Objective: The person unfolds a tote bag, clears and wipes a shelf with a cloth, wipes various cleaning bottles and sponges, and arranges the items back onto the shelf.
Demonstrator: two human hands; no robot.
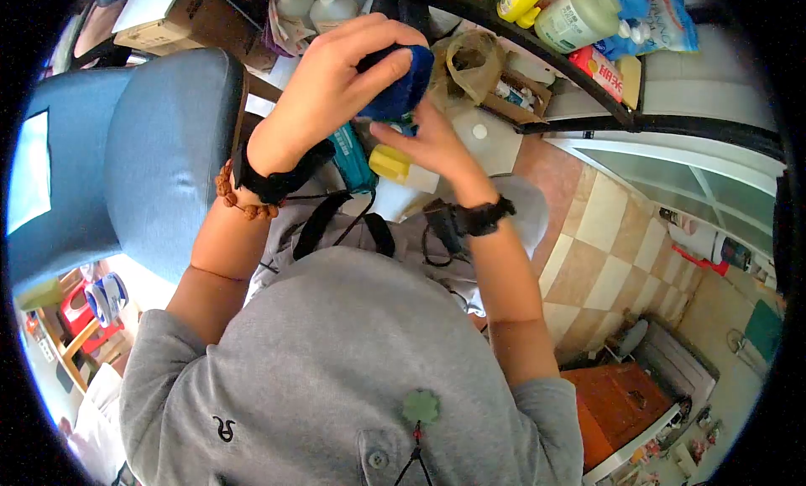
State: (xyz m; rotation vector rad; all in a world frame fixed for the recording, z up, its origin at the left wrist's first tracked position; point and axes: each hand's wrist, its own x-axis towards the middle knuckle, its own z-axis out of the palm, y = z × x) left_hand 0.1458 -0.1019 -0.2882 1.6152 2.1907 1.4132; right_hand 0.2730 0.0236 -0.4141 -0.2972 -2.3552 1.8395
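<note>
A dark blue object (407,90), perhaps a cloth or sponge, is gripped by my left hand (340,79), its fingers wrapped over the top. Close below it on the right is my right hand (432,142), thumb and fingers near the object's lower edge; whether they hold something there is hard to make out. Under my hands lie a yellow-capped container (395,163) and a teal package (353,160). Both wrists wear black bands.
A blue chair (172,142) stands at the left, beside a cardboard box (180,20). White bottles (332,12) sit behind my left hand. A shelf at the upper right holds a pump bottle (575,23) and packets. A small open box (520,96) is below it.
</note>
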